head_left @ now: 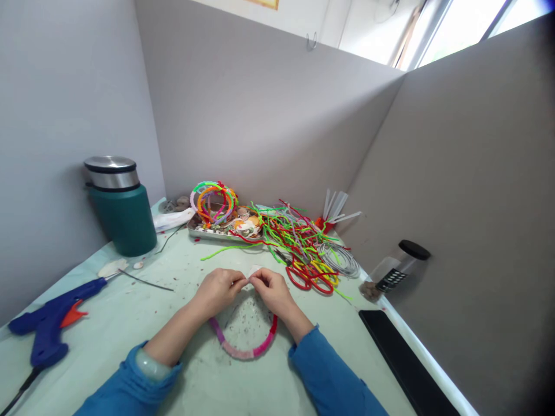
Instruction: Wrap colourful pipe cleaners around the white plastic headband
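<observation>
A ring wrapped in purple, pink and red [243,351] lies on the pale green table cover [208,381], its lower curve showing between my wrists. My left hand [222,290] and my right hand [271,289] meet at the ring's far side, fingertips pinched close together. The upper part of the ring is hidden under both hands. Whatever the fingertips pinch is too small to make out. A small whitish piece [255,269] shows just beyond the fingertips.
A blue glue gun [52,320] and green bottle [124,216] stand left. Behind are a tray [225,236] with shells and colourful rings, pipe cleaners [290,231] and red scissors [299,277]. At right are a jar [394,271] and black strip [403,358].
</observation>
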Demonstrator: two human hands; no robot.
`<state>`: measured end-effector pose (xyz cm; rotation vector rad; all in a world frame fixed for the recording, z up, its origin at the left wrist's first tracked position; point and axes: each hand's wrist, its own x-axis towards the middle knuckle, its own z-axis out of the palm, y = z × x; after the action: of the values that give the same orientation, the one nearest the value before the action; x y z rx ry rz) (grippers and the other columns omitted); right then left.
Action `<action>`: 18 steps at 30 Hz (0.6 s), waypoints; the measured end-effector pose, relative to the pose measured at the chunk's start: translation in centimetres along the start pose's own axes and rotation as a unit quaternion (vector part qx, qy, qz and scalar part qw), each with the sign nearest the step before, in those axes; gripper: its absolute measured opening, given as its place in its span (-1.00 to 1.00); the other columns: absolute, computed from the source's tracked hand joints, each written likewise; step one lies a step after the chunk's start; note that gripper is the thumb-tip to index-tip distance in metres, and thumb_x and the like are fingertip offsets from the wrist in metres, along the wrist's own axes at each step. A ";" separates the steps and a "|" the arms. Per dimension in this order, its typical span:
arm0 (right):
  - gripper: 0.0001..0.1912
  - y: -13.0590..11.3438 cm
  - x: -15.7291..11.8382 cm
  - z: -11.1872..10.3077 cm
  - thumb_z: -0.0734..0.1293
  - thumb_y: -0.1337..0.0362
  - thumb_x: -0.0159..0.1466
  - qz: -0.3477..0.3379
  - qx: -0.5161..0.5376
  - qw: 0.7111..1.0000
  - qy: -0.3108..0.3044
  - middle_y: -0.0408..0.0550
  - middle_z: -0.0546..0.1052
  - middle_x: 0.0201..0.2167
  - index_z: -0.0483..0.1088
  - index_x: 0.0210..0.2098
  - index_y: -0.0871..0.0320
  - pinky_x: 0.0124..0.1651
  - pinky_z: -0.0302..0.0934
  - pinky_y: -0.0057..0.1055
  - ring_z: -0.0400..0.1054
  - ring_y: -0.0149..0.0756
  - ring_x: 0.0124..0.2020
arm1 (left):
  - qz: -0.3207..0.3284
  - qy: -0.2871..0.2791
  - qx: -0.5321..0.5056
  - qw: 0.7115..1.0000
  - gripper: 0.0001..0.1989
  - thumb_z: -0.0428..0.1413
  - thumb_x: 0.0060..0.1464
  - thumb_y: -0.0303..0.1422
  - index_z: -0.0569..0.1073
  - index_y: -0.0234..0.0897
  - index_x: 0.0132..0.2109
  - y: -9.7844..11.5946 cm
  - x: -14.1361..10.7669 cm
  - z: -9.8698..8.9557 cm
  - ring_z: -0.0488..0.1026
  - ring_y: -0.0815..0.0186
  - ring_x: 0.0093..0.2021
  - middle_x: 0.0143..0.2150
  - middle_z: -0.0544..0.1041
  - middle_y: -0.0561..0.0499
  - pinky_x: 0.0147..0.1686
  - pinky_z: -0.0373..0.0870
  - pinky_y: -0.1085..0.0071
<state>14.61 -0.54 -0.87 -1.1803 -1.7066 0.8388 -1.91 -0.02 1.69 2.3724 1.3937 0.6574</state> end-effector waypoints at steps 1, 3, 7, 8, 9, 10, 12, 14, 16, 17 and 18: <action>-0.84 0.0 0.0 0.0 0.21 0.28 0.14 -0.001 0.002 1.000 -0.002 -0.20 0.33 -0.59 0.38 -0.47 0.20 -0.46 0.04 -0.55 0.16 -0.46 -0.53 | -0.010 -0.007 -0.016 1.000 -0.66 -0.08 0.07 -0.22 0.45 -0.27 -0.52 0.0 0.1 0.0 0.28 0.38 -0.54 -0.59 0.43 0.02 -0.49 0.03 0.50; -0.84 -0.1 -0.1 0.1 0.21 0.28 0.13 0.003 0.013 1.000 -0.006 -0.20 0.33 -0.60 0.38 -0.48 0.20 -0.49 0.04 -0.57 0.15 -0.47 -0.54 | -0.034 -0.022 -0.054 0.998 -0.66 -0.08 0.05 -0.22 0.44 -0.27 -0.54 0.1 0.2 -0.1 0.28 0.38 -0.55 -0.62 0.41 0.05 -0.50 0.04 0.50; -0.78 -0.2 0.0 -0.1 0.19 0.20 0.18 0.047 0.071 0.996 -0.042 -0.22 0.33 -0.63 0.35 -0.47 0.21 -0.62 -0.02 -0.59 0.10 -0.53 -0.67 | -0.085 -0.024 -0.106 0.990 -0.66 -0.05 -0.01 -0.20 0.44 -0.27 -0.58 -0.1 0.4 -0.4 0.25 0.38 -0.57 -0.66 0.38 0.08 -0.52 0.05 0.50; -0.76 -0.2 0.0 -0.2 0.18 0.17 0.19 0.059 0.091 0.993 -0.051 -0.21 0.35 -0.62 0.34 -0.45 0.21 -0.65 -0.04 -0.59 0.08 -0.55 -0.70 | -0.097 -0.019 -0.115 0.988 -0.67 -0.04 -0.03 -0.19 0.44 -0.27 -0.58 -0.2 0.4 -0.4 0.25 0.38 -0.57 -0.66 0.38 0.08 -0.52 0.05 0.49; -0.75 -0.3 0.0 -0.3 0.18 0.15 0.20 0.069 0.109 0.990 -0.058 -0.20 0.37 -0.60 0.34 -0.42 0.21 -0.67 -0.05 -0.59 0.08 -0.56 -0.72 | -0.110 -0.014 -0.127 0.986 -0.67 -0.03 -0.04 -0.18 0.45 -0.27 -0.56 -0.4 0.5 -0.4 0.24 0.39 -0.58 -0.66 0.38 0.09 -0.53 0.04 0.49; -0.74 -0.3 0.0 -0.4 0.19 0.13 0.19 0.076 0.127 0.987 -0.062 -0.19 0.39 -0.59 0.34 -0.40 0.21 -0.68 -0.05 -0.60 0.08 -0.57 -0.74 | -0.125 -0.010 -0.146 0.981 -0.68 -0.02 -0.05 -0.17 0.46 -0.28 -0.54 -0.6 0.5 -0.4 0.23 0.39 -0.60 -0.66 0.39 0.09 -0.54 0.04 0.49; -0.72 -0.3 0.1 -0.8 0.21 0.10 0.18 0.088 0.162 0.981 -0.066 -0.18 0.40 -0.57 0.33 -0.38 0.22 -0.70 -0.05 -0.60 0.09 -0.58 -0.74 | -0.164 -0.008 -0.205 0.965 -0.67 -0.01 -0.07 -0.13 0.47 -0.29 -0.49 -1.1 0.6 -0.4 0.19 0.43 -0.65 -0.65 0.39 0.10 -0.59 0.02 0.49; -0.69 -0.2 0.2 -1.1 0.22 0.07 0.17 0.097 0.196 0.974 -0.063 -0.18 0.40 -0.59 0.34 -0.39 0.22 -0.70 -0.05 -0.61 0.09 -0.59 -0.75 | -0.205 -0.004 -0.280 0.938 -0.65 0.02 -0.10 -0.09 0.46 -0.32 -0.43 -1.5 0.7 -0.3 0.12 0.47 -0.70 -0.66 0.35 0.12 -0.65 -0.03 0.50; -0.66 0.0 0.3 -1.4 0.22 0.04 0.16 0.105 0.231 0.966 -0.053 -0.16 0.42 -0.58 0.34 -0.39 0.23 -0.70 -0.04 -0.60 0.11 -0.58 -0.74 | -0.237 0.015 -0.352 0.905 -0.63 0.06 -0.15 -0.07 0.43 -0.35 -0.41 -1.8 0.8 -0.3 0.04 0.51 -0.74 -0.68 0.28 0.16 -0.70 -0.11 0.51; -0.65 0.1 0.4 -1.5 0.23 0.03 0.15 0.109 0.247 0.962 -0.047 -0.14 0.44 -0.56 0.35 -0.37 0.24 -0.70 -0.03 -0.60 0.14 -0.57 -0.73 | -0.249 0.029 -0.386 0.888 -0.62 0.07 -0.17 -0.07 0.41 -0.35 -0.40 -1.9 0.8 -0.3 0.01 0.53 -0.76 -0.69 0.25 0.18 -0.72 -0.14 0.52; -0.64 0.3 0.5 -1.6 0.23 0.02 0.14 0.114 0.263 0.957 -0.042 -0.12 0.45 -0.53 0.36 -0.35 0.24 -0.70 -0.02 -0.60 0.17 -0.56 -0.72 | -0.257 0.045 -0.419 0.870 -0.63 0.09 -0.18 -0.07 0.39 -0.35 -0.39 -2.0 0.8 -0.3 -0.02 0.55 -0.77 -0.70 0.23 0.20 -0.73 -0.17 0.53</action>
<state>16.08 0.05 -0.35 -0.9867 -1.3014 1.3995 -3.21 1.65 1.21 1.2457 1.3120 0.9621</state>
